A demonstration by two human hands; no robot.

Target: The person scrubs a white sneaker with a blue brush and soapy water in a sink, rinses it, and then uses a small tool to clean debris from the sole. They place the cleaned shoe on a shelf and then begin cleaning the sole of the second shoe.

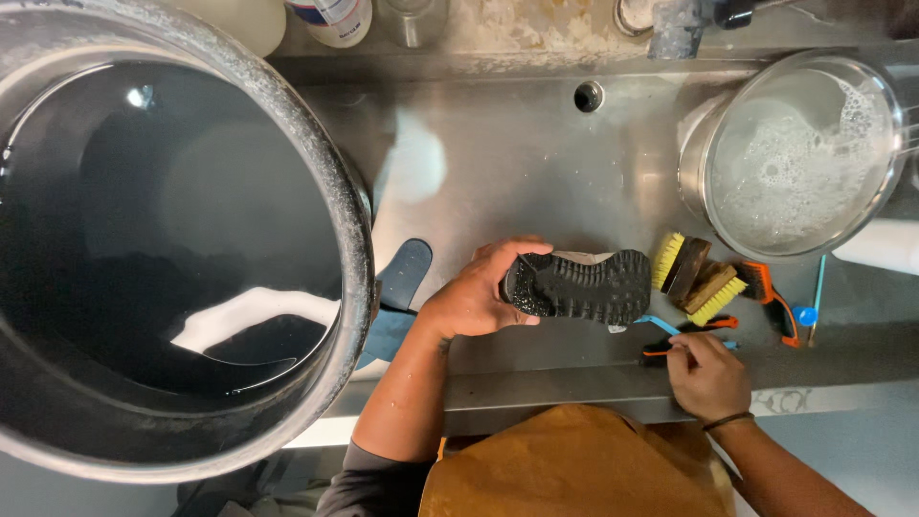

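Two hands, left (474,297) gripping shoe (579,284), right (706,375) perhaps pinching brush (684,342)

A shoe-cleaning wash station — a steel sink (536,163) with drain and tap, a big drum (182,239) of dark water, a bowl (799,153) of suds, yellow scrub brushes (694,278) on the wet basin, a shoe (579,284) sole-up — and an apron (574,464).

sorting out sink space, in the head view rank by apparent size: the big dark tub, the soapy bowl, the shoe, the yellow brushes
1. big dark tub, though nearest the camera
2. soapy bowl
3. shoe, held by the left hand
4. yellow brushes
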